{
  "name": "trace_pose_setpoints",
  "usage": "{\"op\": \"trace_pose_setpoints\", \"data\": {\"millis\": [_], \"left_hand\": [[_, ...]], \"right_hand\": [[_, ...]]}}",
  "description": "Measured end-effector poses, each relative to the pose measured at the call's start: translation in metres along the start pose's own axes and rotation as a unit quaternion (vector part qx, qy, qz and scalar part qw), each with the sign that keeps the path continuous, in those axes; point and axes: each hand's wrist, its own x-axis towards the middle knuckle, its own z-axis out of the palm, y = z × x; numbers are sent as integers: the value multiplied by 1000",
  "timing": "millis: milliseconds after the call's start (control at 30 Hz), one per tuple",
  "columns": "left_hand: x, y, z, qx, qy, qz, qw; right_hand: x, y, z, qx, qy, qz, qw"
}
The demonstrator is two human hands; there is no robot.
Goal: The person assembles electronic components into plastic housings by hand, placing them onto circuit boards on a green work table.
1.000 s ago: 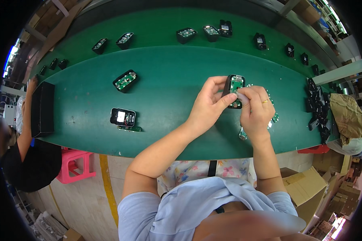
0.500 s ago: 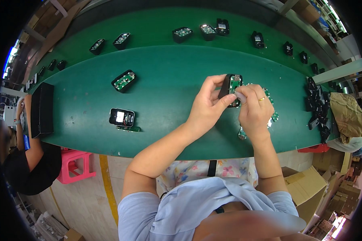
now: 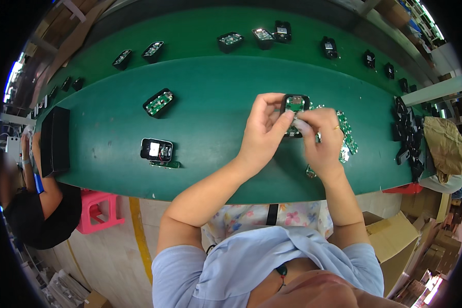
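Observation:
My left hand [image 3: 262, 131] grips a small black plastic case [image 3: 284, 106] by its side, its thumb lying across the front. A green circuit board [image 3: 296, 102] with a metal port sits in this case. My right hand [image 3: 324, 137], with a ring on one finger, is closed in a pinch against the lower part of the board; what its fingertips hold is hidden. Loose green circuit boards [image 3: 348, 134] lie just beyond and beside my right hand. To the left, an open black case [image 3: 150, 150] rests next to a bare board [image 3: 165, 165], and another case with a board [image 3: 159, 102] lies farther back.
Several cases, some with boards [image 3: 230, 41], stand along the green strip at the back. Black parts [image 3: 408, 138] are heaped at the right end by a brown bag [image 3: 443, 141]. A black box [image 3: 55, 141] stands at the left end, near another person's arm [image 3: 47, 192].
The case in my left hand has turned so its board faces me more squarely. My right fingers have shifted slightly left, still at the board's lower part.

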Motion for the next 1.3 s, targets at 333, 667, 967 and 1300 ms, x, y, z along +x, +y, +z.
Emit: {"op": "trace_pose_setpoints", "data": {"millis": [333, 667, 967, 1300], "left_hand": [[2, -4, -5, 41, 12, -68, 997], [3, -10, -4, 146, 8, -11, 989], [3, -3, -6, 133, 16, -26, 991], [2, -3, -6, 123, 8, -19, 992]], "right_hand": [[7, 2, -8, 312, -98, 320, 889], [85, 166, 40, 185, -113, 493, 843], [149, 192, 95, -329, -185, 177, 909], [162, 184, 135, -228, -203, 239, 922]]}}
